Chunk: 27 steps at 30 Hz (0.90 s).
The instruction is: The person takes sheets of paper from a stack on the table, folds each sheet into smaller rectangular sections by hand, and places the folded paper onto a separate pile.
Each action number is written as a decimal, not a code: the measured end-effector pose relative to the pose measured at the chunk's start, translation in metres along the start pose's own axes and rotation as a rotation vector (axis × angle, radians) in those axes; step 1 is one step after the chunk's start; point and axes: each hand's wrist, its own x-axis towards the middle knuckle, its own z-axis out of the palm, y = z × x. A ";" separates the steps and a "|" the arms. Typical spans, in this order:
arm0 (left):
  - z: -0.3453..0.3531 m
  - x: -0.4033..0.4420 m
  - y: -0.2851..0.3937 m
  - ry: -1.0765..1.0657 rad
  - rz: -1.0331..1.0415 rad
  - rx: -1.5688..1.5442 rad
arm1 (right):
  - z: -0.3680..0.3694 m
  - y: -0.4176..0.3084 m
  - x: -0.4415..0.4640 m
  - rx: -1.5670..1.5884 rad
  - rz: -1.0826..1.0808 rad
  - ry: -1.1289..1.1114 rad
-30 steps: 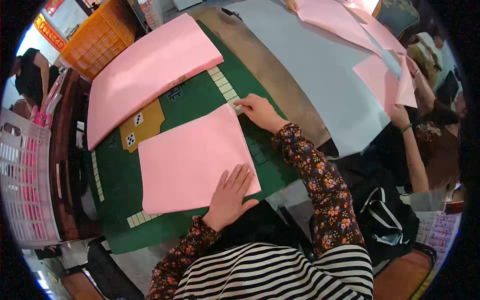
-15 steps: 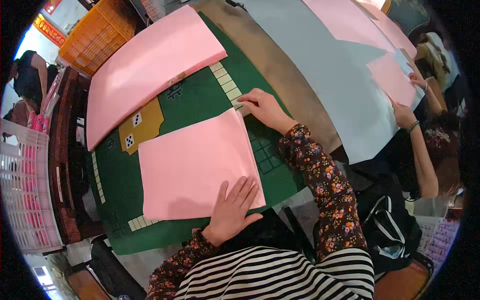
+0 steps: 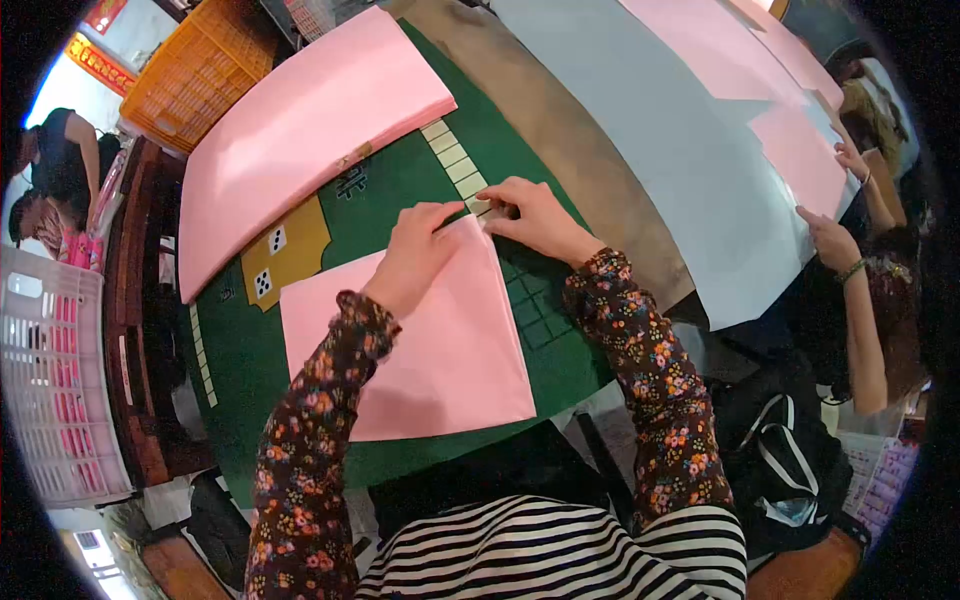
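A folded pink sheet (image 3: 440, 350), paper or thin cloth, lies before me on a green mat printed like a mahjong table (image 3: 355, 225). My left hand (image 3: 412, 255) rests over its far part, fingers stretched toward the far right corner and thumb beside them. Just across that corner is my right hand (image 3: 535, 218), its thumb at the sheet's edge and its bent index finger apart from the thumb. The fingertips of both hands nearly meet there, beside the printed row of cream tiles (image 3: 455, 165).
A thick stack of larger pink sheets (image 3: 310, 120) lies farther back. An orange basket (image 3: 200, 70) and a white crate (image 3: 60, 370) stand left. To the right, a co-worker's hands (image 3: 835, 240) handle pink sheets on a grey surface (image 3: 680, 170).
My left hand has left the near right part of the folded sheet and moved up to its far right corner. My right hand has stayed there, its thumb and index finger now wider apart.
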 end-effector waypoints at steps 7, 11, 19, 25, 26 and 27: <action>-0.004 0.036 -0.027 -0.353 -0.162 -0.234 | 0.004 0.000 -0.005 -0.177 -0.066 0.024; -0.011 0.039 -0.038 -0.362 -0.070 -0.248 | 0.006 0.001 -0.006 -0.198 -0.050 0.020; -0.009 0.050 -0.030 -0.544 -0.265 -0.521 | 0.010 0.005 -0.002 -0.037 0.044 0.121; -0.006 0.055 -0.031 -0.669 -0.270 -0.449 | 0.000 0.003 -0.003 -0.014 0.037 0.007; -0.006 0.054 -0.029 -0.661 -0.292 -0.388 | 0.000 0.003 -0.004 -0.012 0.036 0.007; -0.006 0.054 -0.026 -0.653 -0.314 -0.327 | 0.000 0.003 -0.004 -0.015 0.002 -0.011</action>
